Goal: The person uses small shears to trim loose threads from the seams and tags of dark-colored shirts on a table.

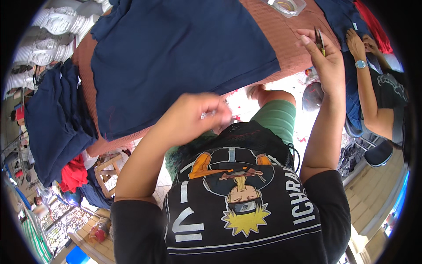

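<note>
My right hand (327, 59) is raised at the right, its fingers closed around small thread snips (320, 40) with dark blades and a yellowish part. Close to my lap, my left hand (198, 112) is smeared by motion. Its fingers look curled, but whether they hold anything is not clear. A dark navy cloth garment (176, 53) lies spread over the brown-covered table (290, 48), its near edge just beyond my left hand.
Folded navy garments (57, 114) hang at the table's left end, above red cloth (74, 174). A clear plastic container (288, 6) sits at the far edge. On the right, a co-worker's hand (355, 44) with a wristwatch handles navy cloth. White balusters (55, 22) line the upper left.
</note>
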Demonstrator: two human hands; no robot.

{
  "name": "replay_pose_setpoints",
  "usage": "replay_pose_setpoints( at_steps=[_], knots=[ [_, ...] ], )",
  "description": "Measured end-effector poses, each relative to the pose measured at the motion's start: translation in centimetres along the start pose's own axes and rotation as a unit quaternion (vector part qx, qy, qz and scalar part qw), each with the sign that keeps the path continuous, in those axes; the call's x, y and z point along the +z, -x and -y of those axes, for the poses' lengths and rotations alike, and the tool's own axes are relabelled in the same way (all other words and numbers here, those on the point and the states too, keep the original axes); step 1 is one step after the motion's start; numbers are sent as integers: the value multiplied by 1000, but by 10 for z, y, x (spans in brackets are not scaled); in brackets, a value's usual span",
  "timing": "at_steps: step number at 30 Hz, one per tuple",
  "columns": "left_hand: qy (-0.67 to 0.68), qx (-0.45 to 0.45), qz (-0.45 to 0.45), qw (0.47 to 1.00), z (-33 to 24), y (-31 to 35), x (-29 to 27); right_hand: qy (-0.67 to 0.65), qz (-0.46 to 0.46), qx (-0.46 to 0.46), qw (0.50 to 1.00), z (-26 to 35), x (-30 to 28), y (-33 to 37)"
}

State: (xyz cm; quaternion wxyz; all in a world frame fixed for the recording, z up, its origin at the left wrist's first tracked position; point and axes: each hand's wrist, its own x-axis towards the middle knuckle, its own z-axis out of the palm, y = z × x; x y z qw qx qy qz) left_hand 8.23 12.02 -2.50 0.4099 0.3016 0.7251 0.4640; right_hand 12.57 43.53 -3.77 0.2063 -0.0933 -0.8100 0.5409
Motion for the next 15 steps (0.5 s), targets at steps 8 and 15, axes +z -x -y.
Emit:
replay_pose_setpoints(
  at_steps=[8, 15],
  knots=[
    [36, -479, 45, 876, 208, 214, -35, 19, 21, 7, 1000, 4, 6, -2],
    [-269, -677, 268, 630, 360, 378, -20, 38, 25, 0, 999, 10, 7, -7]
  ],
)
